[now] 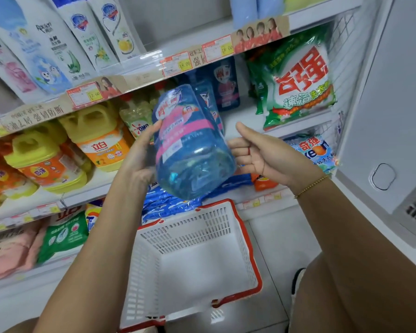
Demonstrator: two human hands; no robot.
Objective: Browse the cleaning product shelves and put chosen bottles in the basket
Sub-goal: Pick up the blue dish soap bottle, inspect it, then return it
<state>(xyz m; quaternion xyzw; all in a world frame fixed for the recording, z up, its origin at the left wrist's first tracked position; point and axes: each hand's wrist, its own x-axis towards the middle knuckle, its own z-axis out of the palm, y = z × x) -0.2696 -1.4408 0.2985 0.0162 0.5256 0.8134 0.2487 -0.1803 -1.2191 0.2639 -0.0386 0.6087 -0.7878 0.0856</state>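
While the blue bottle (190, 145) is held tilted in the air in front of the shelves, with its base turned toward the camera, the task is judged to be in its first stage only. The bottle is held by the left grip (139, 155), whose thumb is laid across the label while its fingers are hidden behind the body. The right grip (262, 152) is set against the bottle's lower right side with the thumb lifted free. Whether its fingers are closed around the bottle or merely rested against it cannot be told. The white basket (192, 227) with the red rim is placed on the floor directly below, and no bottle is seen inside it. One choice therefore appears to be made but not yet put in. The bottle remains to be lowered into the basket. Further browsing is left, since yellow jugs (101, 138) and a green detergent bag (298, 80) are seen untouched on the middle shelf (240, 116).
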